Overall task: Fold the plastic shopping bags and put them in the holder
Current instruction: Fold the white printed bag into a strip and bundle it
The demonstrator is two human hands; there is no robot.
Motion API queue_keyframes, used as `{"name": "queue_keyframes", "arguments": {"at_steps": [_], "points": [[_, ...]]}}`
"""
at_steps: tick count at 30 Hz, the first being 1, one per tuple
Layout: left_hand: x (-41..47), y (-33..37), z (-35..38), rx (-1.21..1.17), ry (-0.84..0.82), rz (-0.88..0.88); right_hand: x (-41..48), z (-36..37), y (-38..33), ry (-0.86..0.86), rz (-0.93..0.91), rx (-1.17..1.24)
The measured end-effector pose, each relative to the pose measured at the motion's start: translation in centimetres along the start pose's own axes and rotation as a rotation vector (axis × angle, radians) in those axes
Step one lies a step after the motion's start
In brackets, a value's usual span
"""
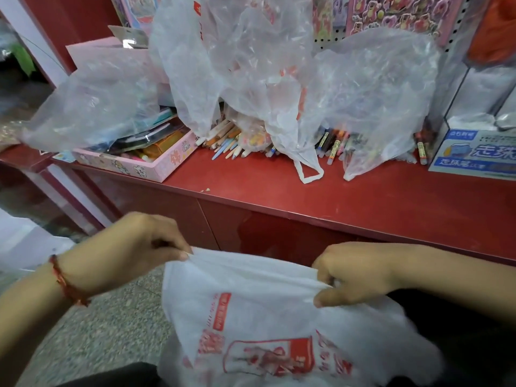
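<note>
A white plastic shopping bag [259, 311] with red print hangs over my lap, stretched between both hands. My left hand [136, 247] pinches its top left corner. My right hand [354, 275] pinches the top edge on the right. Several more crumpled translucent bags [251, 65] are heaped on the red counter [363, 196] behind; one bag's white handle loop [310, 171] lies on the counter top. I see no holder that I can tell apart from the other things.
A pink box [156, 163] of stationery sits at the counter's left. Pencils and crayons [229, 141] lie under the bag heap. A blue and white carton [474, 155] stands at the right. Speckled floor [111, 331] lies below my left arm.
</note>
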State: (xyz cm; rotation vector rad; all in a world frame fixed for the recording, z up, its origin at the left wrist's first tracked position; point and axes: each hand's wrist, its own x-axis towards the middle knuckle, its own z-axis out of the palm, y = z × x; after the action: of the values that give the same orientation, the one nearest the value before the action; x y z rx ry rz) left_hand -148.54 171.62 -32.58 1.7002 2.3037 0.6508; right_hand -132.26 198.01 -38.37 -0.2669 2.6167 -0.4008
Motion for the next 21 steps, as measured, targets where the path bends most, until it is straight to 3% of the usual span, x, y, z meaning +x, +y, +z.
{"name": "queue_keyframes", "arguments": {"at_steps": [6,14,18,21], "points": [[-0.2,-1.1,-1.6,0.061,0.053,-0.147,-1.3,0.4,2.0,0.095,0.014,0.075],[0.2,-1.3,-0.8,0.173,0.031,-0.114,-4.0,-1.1,3.9,0.409,0.022,0.229],[-0.7,-2.7,-2.5,0.214,0.059,-0.150,-5.7,-2.3,5.2,0.652,-0.004,0.130],[-0.9,-3.5,-2.3,0.219,0.088,-0.176,-6.9,-2.7,6.1,0.667,-0.069,0.093]]}}
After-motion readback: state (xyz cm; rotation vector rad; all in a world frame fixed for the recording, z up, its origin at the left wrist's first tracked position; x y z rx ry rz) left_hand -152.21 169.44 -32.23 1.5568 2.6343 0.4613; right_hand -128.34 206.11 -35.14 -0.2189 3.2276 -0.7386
